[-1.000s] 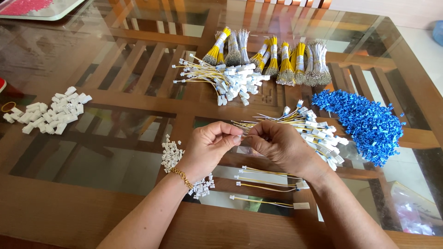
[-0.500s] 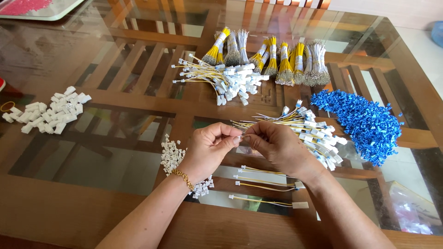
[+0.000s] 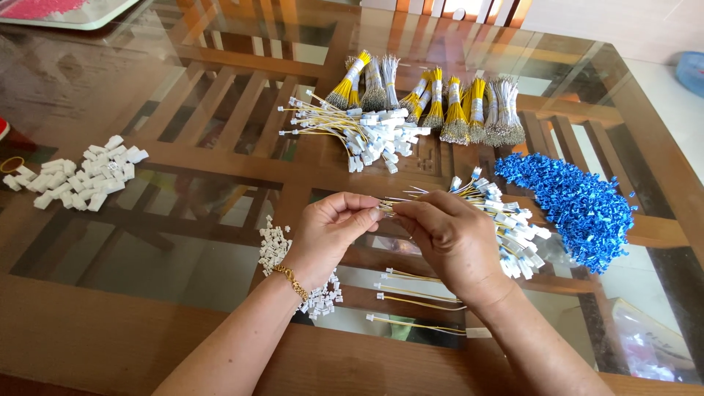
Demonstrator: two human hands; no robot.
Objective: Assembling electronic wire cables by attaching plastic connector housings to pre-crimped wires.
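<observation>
We pinch a thin wire (image 3: 387,208) between both hands, left hand (image 3: 326,233) and right hand (image 3: 447,238) closed on it above the worktop (image 3: 110,337), with three finished leads (image 3: 418,299) laid below and, we judge, most wires (image 3: 506,227) and housings (image 3: 273,248) left.

A clear plastic bag (image 3: 645,345) lies under the glass at the lower right corner (its contents too blurred to tell). No labels, signs or screens show anywhere on the table.
</observation>
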